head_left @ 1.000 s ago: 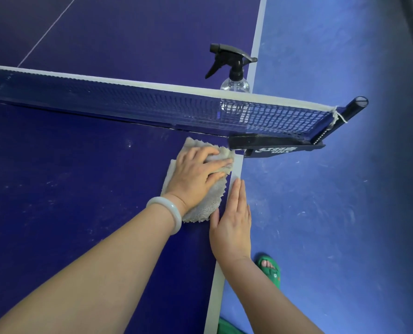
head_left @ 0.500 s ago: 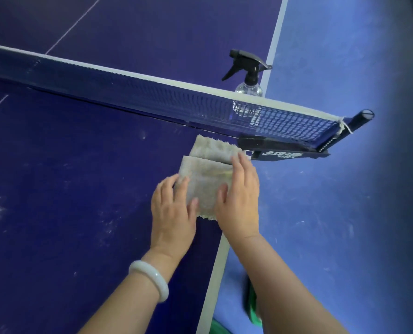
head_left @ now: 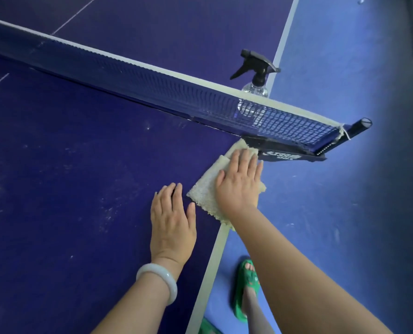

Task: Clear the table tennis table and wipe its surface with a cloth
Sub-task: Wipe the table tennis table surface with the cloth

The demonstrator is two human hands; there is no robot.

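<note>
A pale beige cloth (head_left: pixel 204 192), folded, lies at the right edge of the dark blue table tennis table (head_left: pixel 80 189), just in front of the net clamp (head_left: pixel 282 154). My right hand (head_left: pixel 239 182) presses flat on the cloth, fingers pointing toward the net, and covers most of it. My left hand (head_left: pixel 173 220), with a pale bangle on the wrist, rests flat on the bare table just left of the cloth, holding nothing. Whitish dust smears show on the table to the left.
The net (head_left: pixel 152 85) crosses the table from upper left to the post (head_left: pixel 359 126) at the right. A clear spray bottle (head_left: pixel 255 89) with a black trigger stands behind the net near the table's edge. Blue floor and my green sandal (head_left: pixel 246 288) lie to the right.
The cloth went from under my left hand to under my right hand. My left hand came off it onto the bare table beside it. The cloth shifted right, to the table's edge.
</note>
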